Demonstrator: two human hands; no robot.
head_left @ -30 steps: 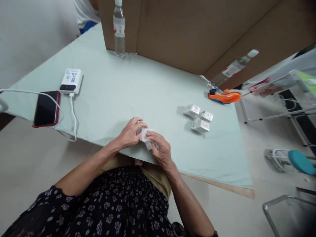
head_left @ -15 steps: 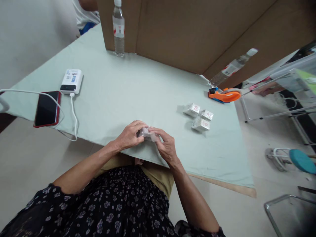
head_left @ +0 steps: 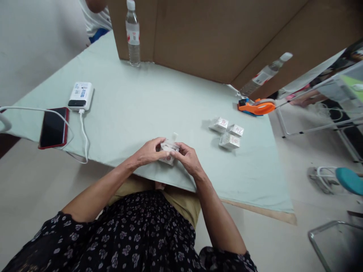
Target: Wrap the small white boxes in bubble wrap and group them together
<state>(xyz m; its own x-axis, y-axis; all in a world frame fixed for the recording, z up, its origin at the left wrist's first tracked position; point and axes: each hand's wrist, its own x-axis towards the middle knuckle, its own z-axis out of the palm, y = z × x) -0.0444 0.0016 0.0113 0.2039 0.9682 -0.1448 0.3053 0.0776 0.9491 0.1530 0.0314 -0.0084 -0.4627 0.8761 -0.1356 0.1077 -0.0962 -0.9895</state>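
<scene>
Close to the table's near edge, my left hand (head_left: pixel 151 152) and my right hand (head_left: pixel 187 157) grip a small white box (head_left: pixel 167 159) from both sides. The box has a reddish print on its face and clear plastic film around it. Both thumbs press on its top, and the other fingers curl around the sides, partly hiding it. A small flap of clear film (head_left: pixel 175 135) sticks up behind the box. To the right lie three similar small wrapped boxes (head_left: pixel 230 141), grouped together on the pale green tablecloth (head_left: pixel 136 102).
An orange tape dispenser (head_left: pixel 258 107) lies near the right edge. Two water bottles (head_left: pixel 133 41) (head_left: pixel 265 77) stand by a brown cardboard panel (head_left: pixel 198 41). At left are a white power bank (head_left: pixel 82 94), a cable and a phone (head_left: pixel 53 127). A teal stool (head_left: pixel 350 180) is at right.
The box has turned in my hands so its printed face now shows. My thumbs have come together on its top, and a film flap now stands up behind it.
</scene>
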